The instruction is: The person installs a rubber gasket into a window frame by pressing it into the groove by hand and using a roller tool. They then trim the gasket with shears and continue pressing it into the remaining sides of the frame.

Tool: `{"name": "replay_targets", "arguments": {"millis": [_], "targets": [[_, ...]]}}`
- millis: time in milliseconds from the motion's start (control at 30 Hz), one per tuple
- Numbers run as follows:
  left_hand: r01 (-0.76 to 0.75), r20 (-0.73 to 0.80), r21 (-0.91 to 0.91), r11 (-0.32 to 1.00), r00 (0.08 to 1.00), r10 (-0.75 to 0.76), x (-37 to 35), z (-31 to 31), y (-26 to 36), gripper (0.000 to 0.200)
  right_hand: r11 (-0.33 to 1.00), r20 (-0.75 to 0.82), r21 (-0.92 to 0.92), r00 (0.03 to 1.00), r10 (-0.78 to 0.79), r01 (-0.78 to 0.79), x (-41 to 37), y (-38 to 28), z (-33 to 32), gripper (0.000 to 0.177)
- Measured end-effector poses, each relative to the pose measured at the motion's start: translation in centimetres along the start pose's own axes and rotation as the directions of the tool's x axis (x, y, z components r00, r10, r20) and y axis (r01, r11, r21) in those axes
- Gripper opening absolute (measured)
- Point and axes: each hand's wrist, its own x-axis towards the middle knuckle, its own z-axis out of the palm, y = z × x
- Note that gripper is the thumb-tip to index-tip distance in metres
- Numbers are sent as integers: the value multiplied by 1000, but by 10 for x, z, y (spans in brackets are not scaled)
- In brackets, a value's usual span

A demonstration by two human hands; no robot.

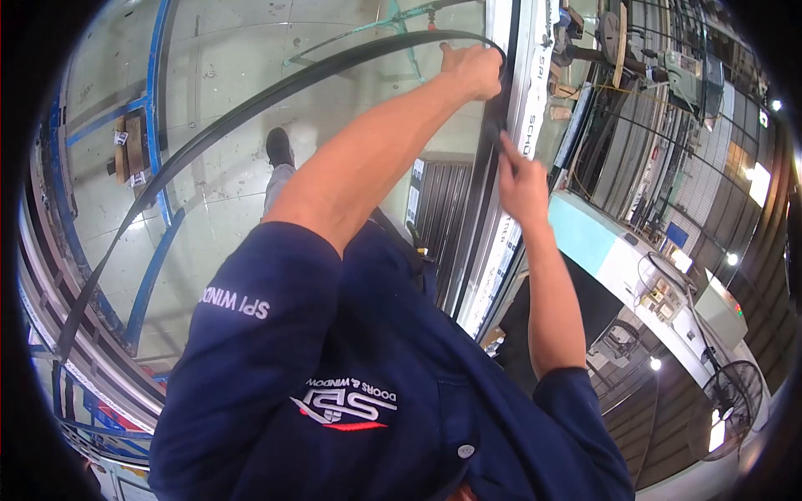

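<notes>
A long black strip (pixel 276 90) arcs from the far left over the floor to my left hand (pixel 474 72), whose fingers are closed round it by the profile. Beneath both hands lies a long dark and white profile (pixel 525 92) with printed film along one side. My right hand (pixel 526 190) is closed on a small dark tool (pixel 494 134), its tip against the dark groove a little below my left hand. The tool's exact shape is blurred.
Blue metal frames (pixel 154 108) stand on the left, with a green stand (pixel 401 25) at the top. A turquoise and white bench (pixel 585 238) and a fan (pixel 731 401) are on the right. Dark ribbed panels (pixel 443 200) lie near the body.
</notes>
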Motion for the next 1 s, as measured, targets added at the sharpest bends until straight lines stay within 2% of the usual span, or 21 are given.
{"name": "replay_targets", "arguments": {"millis": [100,133,167,200,300,333,367,400,533,567,633,733,767,800,833,900,967,1000], "targets": [[7,7,-15,1000,1000,-7,-1,2,-1,25,999,-10,-20,999,39,-39,10,-18,-7,38],[3,-2,-27,1000,1000,-3,-1,4,-1,25,996,-56,-5,995,-85,85,0,-4,-1,39],[8,-18,-47,999,1000,-9,0,4,-2,25,998,-13,10,998,-63,63,-14,7,2,40],[18,23,-32,999,1000,-17,0,1,-2,27,973,-91,-19,969,-231,230,-25,27,14,40],[6,2,-70,998,1000,-6,3,1,-6,28,959,-129,-38,950,-284,282,-10,20,14,38],[6,34,-72,997,999,-4,6,1,-8,29,990,-78,-29,987,-140,138,8,8,6,37],[-12,3,-72,997,1000,12,7,5,-9,29,1000,-26,-25,1000,11,-12,24,-11,-5,36],[-2,25,-66,998,1000,4,7,4,-10,29,998,-5,-17,998,63,-63,37,-22,-11,36],[16,41,-84,996,999,-12,4,-2,-9,30,998,29,-61,999,31,-29,6,-2,-4,38],[22,24,-105,994,1000,-19,5,-1,-10,33,991,-81,-28,988,-135,133,-2,22,13,39],[47,-22,-131,990,998,-50,7,4,-10,36,998,-54,-24,996,-67,66,4,13,9,38],[57,93,-276,959,995,-32,23,15,-20,41,996,-22,-40,996,81,-82,39,-25,-13,37],[-11,125,-369,929,990,62,31,23,-31,37,997,-33,-58,998,55,-57,38,-22,-13,37],[146,170,-734,664,985,-29,28,34,-39,37,997,-45,-70,999,21,-24,37,-13,-11,37],[255,240,-935,245,966,-91,18,40,-45,37,997,-53,-78,998,-20,16,36,-8,-8,37],[261,258,-965,15,961,-98,-10,28,-48,33,1000,-81,8,997,-6,6,26,-8,-1,38],[210,291,-881,-425,947,-135,-34,-2,-54,38,997,-156,42,986,-61,68,17,-7,10,38],[149,210,-846,-512,976,-61,-28,-9,-70,36,995,-127,85,991,-35,47,17,-10,9,38]]}}
